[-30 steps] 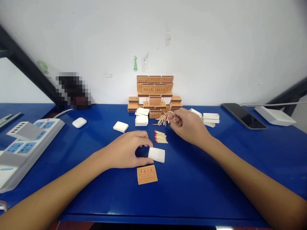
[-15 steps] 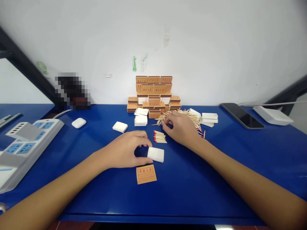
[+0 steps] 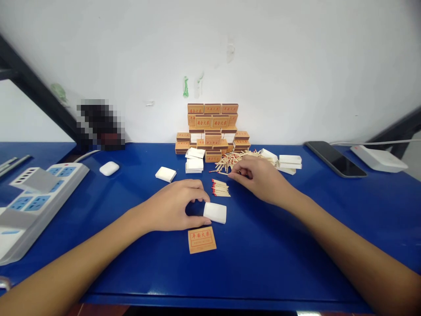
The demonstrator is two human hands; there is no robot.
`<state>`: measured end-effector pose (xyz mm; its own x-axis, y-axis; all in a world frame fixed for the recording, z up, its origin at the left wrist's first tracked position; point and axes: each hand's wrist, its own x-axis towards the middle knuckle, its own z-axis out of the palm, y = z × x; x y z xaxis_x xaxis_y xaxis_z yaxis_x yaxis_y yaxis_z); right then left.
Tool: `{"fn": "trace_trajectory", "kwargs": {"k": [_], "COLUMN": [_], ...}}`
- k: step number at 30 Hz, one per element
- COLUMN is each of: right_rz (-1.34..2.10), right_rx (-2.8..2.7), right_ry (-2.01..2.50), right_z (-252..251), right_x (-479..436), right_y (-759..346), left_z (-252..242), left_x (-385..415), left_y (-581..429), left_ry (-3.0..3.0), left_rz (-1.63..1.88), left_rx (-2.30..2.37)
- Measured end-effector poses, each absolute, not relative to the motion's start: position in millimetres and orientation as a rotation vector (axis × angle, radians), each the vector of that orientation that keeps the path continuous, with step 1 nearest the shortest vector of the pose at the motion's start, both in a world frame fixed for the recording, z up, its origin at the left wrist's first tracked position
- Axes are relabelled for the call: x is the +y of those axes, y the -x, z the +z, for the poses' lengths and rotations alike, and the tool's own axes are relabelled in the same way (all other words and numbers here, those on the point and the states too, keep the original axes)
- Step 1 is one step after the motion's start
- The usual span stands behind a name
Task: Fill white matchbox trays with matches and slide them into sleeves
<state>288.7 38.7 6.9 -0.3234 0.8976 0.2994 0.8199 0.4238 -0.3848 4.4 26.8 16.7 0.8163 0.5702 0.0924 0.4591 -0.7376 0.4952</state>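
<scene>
Filling seems barely begun: the left hand (image 3: pixel 171 206) has its grip clamped on a white cardboard matchbox tray (image 3: pixel 215 212) on the blue desk (image 3: pixel 296 245), beside its orange printed sleeve (image 3: pixel 201 239), while the right hand (image 3: pixel 259 175) pinches sticks from the loose pile of red-tipped wooden matches (image 3: pixel 230 161).

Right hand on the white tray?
No, the right hand is at the loose matches; the left hand grips the white tray.
</scene>
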Motion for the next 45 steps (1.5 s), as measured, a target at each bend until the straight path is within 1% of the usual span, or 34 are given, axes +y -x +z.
{"fn": "trace_trajectory", "kwargs": {"k": [4,6,12,17,23,34,40,42,45], "right_rz": [0.294,0.268,0.013,-0.316,-0.427,-0.450,-0.436,-0.350,-0.067], "right_rx": [-2.295,-2.288,-2.130,-2.162,-2.223,-2.223,-2.129,-2.137,-2.237], "right_ry": [1.379,1.368,1.446,1.555,1.597,1.685,1.670,1.576,1.370], "right_z": [1.3,1.4,1.7,-2.4,-5.3,-10.4,-1.2,2.7,3.5], "right_x": [40.0,42.4,51.4,49.4,45.7,48.7,42.8,39.5,37.0], "right_y": [-287.2,-288.7,-286.8,-281.6,-284.5,-276.5,-287.3,-293.5,-297.2], "left_z": [18.3,19.1,20.1,21.4,21.7,20.2,22.2,21.7,20.7], "left_x": [26.0,25.7,25.1,24.8,25.3,25.6,24.7,24.8,25.7], "left_y": [-4.5,-3.9,-3.1,-4.0,-3.9,-4.7,-3.1,-2.4,-1.8], "left_ry": [-2.539,-2.542,-2.534,-2.518,-2.519,-2.523,-2.524,-2.526,-2.532], "left_rz": [0.309,0.312,0.343,0.316,0.297,0.296,0.268,0.281,0.291], "left_rx": [0.787,0.787,0.768,0.791,0.801,0.797,0.811,0.806,0.799]}}
